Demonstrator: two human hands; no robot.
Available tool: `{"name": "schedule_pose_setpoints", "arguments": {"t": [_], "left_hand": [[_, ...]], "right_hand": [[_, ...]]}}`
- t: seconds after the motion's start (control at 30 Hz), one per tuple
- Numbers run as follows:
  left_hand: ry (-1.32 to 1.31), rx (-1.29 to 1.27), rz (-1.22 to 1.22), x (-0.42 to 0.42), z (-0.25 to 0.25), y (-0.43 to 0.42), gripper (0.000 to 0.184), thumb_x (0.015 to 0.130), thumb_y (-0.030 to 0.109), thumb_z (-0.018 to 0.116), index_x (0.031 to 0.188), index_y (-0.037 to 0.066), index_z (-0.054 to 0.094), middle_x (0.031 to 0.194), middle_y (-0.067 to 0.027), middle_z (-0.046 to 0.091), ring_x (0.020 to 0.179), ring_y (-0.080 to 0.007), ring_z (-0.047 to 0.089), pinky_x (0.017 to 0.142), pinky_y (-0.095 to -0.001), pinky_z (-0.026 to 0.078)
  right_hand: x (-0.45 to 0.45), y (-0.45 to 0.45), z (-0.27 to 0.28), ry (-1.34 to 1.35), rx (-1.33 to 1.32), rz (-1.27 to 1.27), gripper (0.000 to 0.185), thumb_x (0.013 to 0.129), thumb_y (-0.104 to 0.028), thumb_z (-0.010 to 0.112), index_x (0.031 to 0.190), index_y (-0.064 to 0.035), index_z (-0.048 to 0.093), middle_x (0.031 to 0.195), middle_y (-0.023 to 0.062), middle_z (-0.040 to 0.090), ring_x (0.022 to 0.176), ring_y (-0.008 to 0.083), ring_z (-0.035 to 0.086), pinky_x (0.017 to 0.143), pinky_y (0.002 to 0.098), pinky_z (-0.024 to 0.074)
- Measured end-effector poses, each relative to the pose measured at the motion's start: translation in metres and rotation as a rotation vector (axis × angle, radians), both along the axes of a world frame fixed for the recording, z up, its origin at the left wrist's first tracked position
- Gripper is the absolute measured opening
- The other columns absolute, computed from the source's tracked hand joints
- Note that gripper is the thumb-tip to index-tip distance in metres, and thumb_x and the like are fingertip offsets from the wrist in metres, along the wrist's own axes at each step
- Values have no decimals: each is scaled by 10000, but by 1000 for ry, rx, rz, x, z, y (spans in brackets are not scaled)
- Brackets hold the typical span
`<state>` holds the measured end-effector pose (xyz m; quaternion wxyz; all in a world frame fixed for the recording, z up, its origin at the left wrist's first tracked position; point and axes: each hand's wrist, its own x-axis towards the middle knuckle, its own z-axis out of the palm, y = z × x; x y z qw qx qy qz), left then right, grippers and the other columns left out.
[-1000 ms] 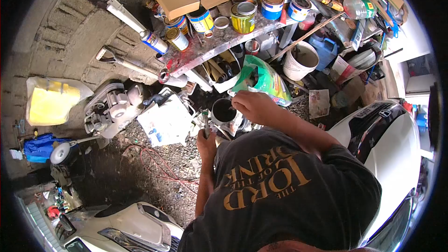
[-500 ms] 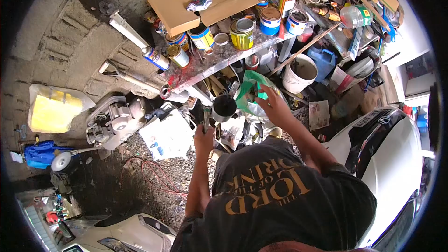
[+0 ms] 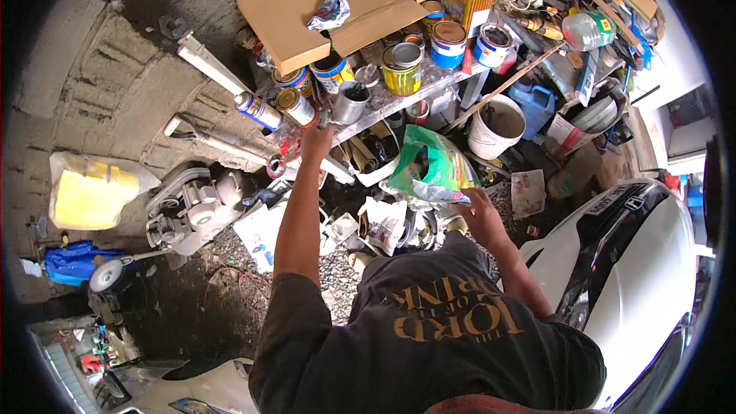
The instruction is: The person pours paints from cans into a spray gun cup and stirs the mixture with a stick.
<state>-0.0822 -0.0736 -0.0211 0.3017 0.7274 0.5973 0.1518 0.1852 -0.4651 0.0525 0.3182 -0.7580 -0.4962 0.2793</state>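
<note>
My left hand [image 3: 317, 143] is closed at the side of a grey metal cup [image 3: 351, 106] with a dark inside, raised at the front edge of the cluttered bench. The part it grips is mostly covered by the fingers. Beside that hand stands a small paint tin [image 3: 296, 106] with a brownish lid. My right hand [image 3: 481, 219] is low on the right, thumb and fingers apart, close by the bottom corner of a green plastic bag [image 3: 445, 161]. Whether its fingertips touch the bag I cannot tell.
Paint tins, including an open yellow one [image 3: 402, 69], crowd the bench [image 3: 376, 111] beneath a cardboard sheet [image 3: 291, 19]. A white bucket [image 3: 497, 126] and a blue jerrycan [image 3: 530, 107] stand below. A white vehicle [image 3: 636, 261] is at right, a machine with a motor [image 3: 198, 211] at left.
My left hand has carried the cup forward and up from above the floor to the bench edge. My right hand has drawn back and down from the green bag's opening.
</note>
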Motion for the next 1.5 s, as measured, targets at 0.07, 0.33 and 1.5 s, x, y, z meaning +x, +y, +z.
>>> {"name": "schedule_pose_setpoints", "arguments": {"t": [0.07,0.33,1.5], "left_hand": [[47,29,59,6,-25,20,480,823,352,588,1168,25,654,1063,-343,664,1040,-495,641,899,-559,495],[300,127,-205,21,-60,66,343,850,279,583,934,-25,719,999,-326,682,1010,-497,653,919,-551,506],[205,-654,-152,-92,-153,-401,712,957,598,470,1413,57,546,1549,-272,376,1436,-481,321,1182,-502,284]], "right_hand": [[4,-9,-13,-18,25,-3,395,948,-193,656,1277,11,579,1259,216,589,1028,385,659,868,435,540],[9,-13,-21,-42,3,-25,394,937,-184,665,1282,-18,571,1265,211,584,1065,399,644,870,429,552],[32,-68,-261,39,-1083,709,859,954,-685,465,1417,37,513,1438,270,517,1331,422,489,1140,460,357]]}}
